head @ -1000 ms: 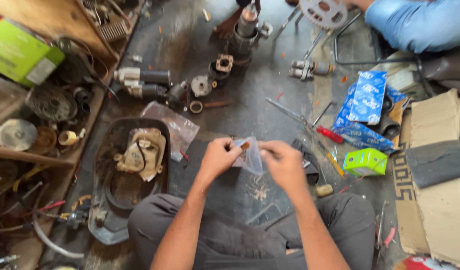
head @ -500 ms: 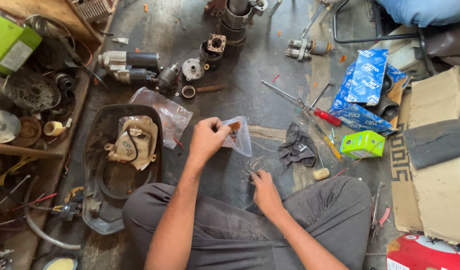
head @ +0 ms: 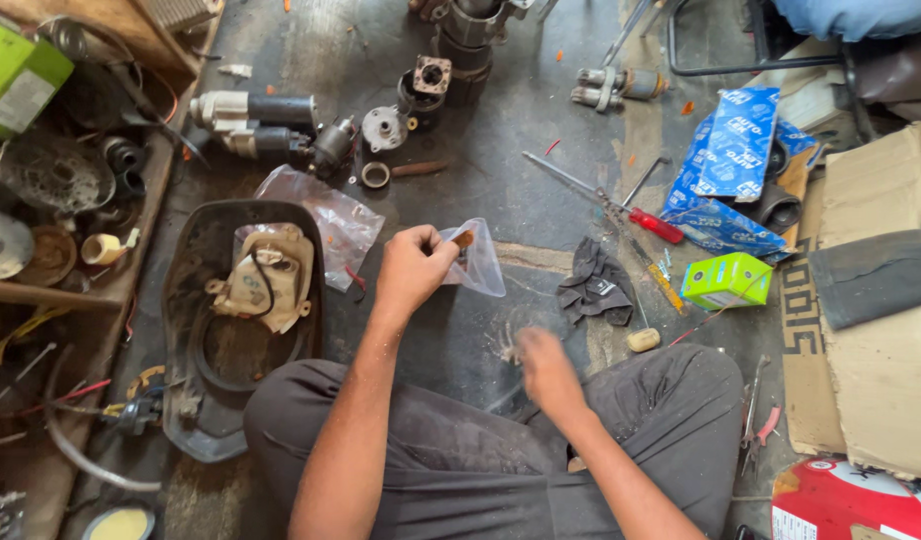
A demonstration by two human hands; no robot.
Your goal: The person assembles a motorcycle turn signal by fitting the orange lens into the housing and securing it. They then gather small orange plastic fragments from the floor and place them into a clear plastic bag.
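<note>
The left hand (head: pixel 413 268) is raised over the floor in front of the person's knees, its fingers pinched together on the top edge of a small clear plastic bag (head: pixel 478 262); the bag hangs to the right of the hand, and something small and orange-brown shows at its upper edge, too small to name. The right hand (head: pixel 546 368) is nearer and lower, just above the right thigh, and it is blurred; whether its fingers are closed on anything I cannot tell; a thin pale blur lies just left of it.

To the right of the bag a dark crumpled cloth (head: pixel 596 283) lies on the concrete floor (head: pixel 541 180), and just beyond it a red-handled screwdriver (head: pixel 621 208) points far and left; a yellow-handled tool (head: pixel 661 285) lies beside the cloth. Further right stands a small green box (head: pixel 728 280), with blue printed packets (head: pixel 731 160) beyond it and flattened cardboard (head: pixel 871 330) at the right edge; pliers (head: pixel 756 425) lie near the right knee.

To the left of the left hand a larger clear bag (head: pixel 326 215) rests against a dark oval tray (head: pixel 196 330) that holds a pale, dirty part (head: pixel 266 280). Far across the floor lie starter-motor parts (head: pixel 271 125), a metal ring (head: pixel 376 175) and other grey housings (head: pixel 441 70); a wooden shelf (head: pixel 71 290) of rusty discs and wires runs along the left side.
</note>
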